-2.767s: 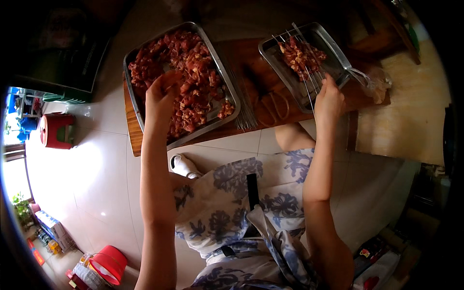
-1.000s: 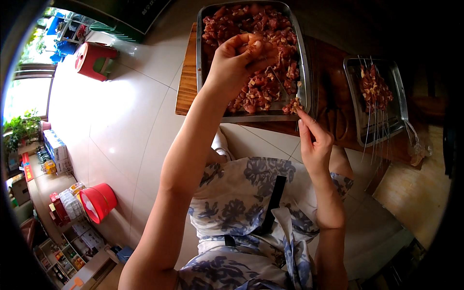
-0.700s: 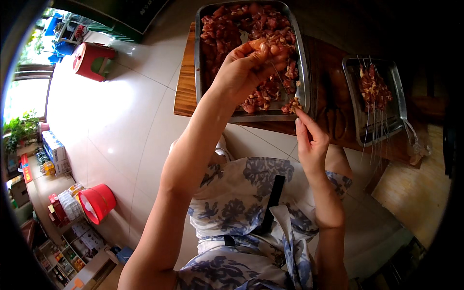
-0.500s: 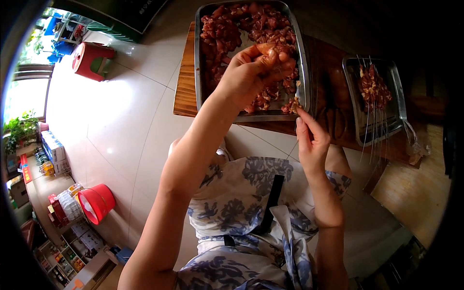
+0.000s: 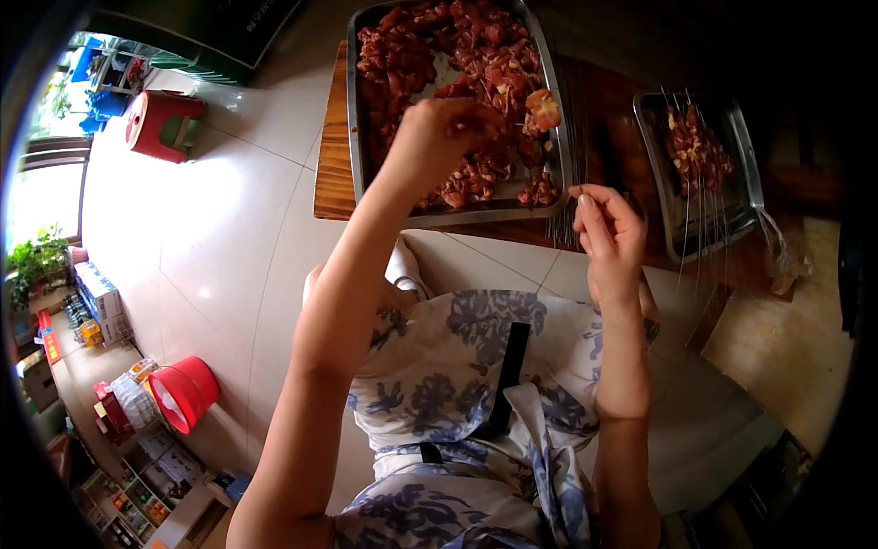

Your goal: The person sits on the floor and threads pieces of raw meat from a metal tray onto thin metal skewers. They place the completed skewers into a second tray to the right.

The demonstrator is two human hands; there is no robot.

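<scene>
My left hand (image 5: 441, 130) is over the large metal tray (image 5: 560, 165), just above the raw meat pieces (image 5: 489, 55). Its fingers are dark and smeared by motion, so what they hold is unclear. Thumb and forefinger of my right hand (image 5: 611, 231) are pinched together just off the tray's near right corner. They seem to grip a thin skewer, which barely shows against the tray. A pale orange piece of meat (image 5: 542, 108) stands out near the tray's right side, apparently on the skewer's far end. Thin metal skewers (image 5: 562, 224) lie beside the tray.
A smaller metal tray (image 5: 752, 183) on the right holds loaded meat skewers (image 5: 700, 156), their bare ends over its near rim. Dark scissors lie between the trays on the wooden table (image 5: 331, 151). On the left floor stand a red stool (image 5: 165, 123) and a red bucket (image 5: 185, 393).
My left hand has drawn back leftward from the pale meat piece, which now shows uncovered. My right hand has moved slightly right and up. The whole view has shifted a little.
</scene>
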